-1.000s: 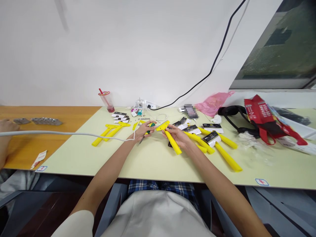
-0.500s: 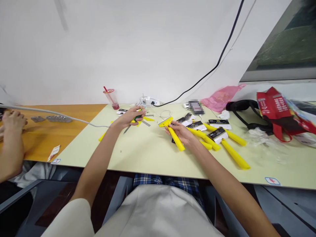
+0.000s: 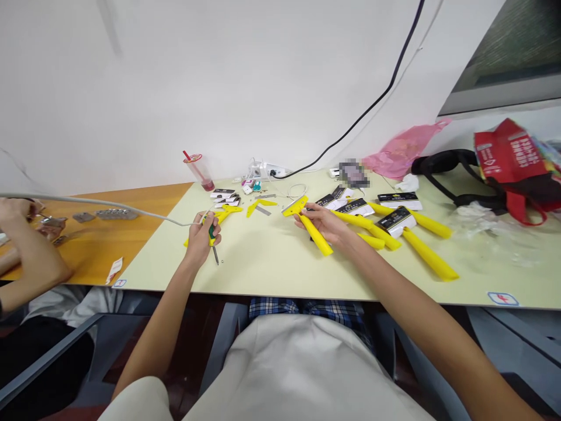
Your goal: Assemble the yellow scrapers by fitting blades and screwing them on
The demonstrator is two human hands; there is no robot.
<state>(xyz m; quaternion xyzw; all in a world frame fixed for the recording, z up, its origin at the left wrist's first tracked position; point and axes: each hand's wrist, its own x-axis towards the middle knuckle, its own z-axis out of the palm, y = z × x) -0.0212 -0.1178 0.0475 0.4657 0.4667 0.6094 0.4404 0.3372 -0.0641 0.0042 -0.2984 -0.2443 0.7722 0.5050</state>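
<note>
Yellow scraper (image 3: 317, 236), one, held over the tabletop (image 3: 263, 263); right hand (image 3: 323, 222) at it, fingers clamped near its head; left hand (image 3: 200, 240), well left of the scraper, fingers wrapped round a screwdriver (image 3: 211, 230), tip down beside a small loose piece (image 3: 222, 261), contact unclear; step in hand, as judged: aligning screwdriver with piece; next move calls for a steady tip, scraper kept still.

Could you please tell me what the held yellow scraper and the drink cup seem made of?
Yellow scraper: probably smooth plastic, being evenly coloured; its greyish edge might be metal. Drink cup: likely clear plastic, since it looks see-through.
</note>
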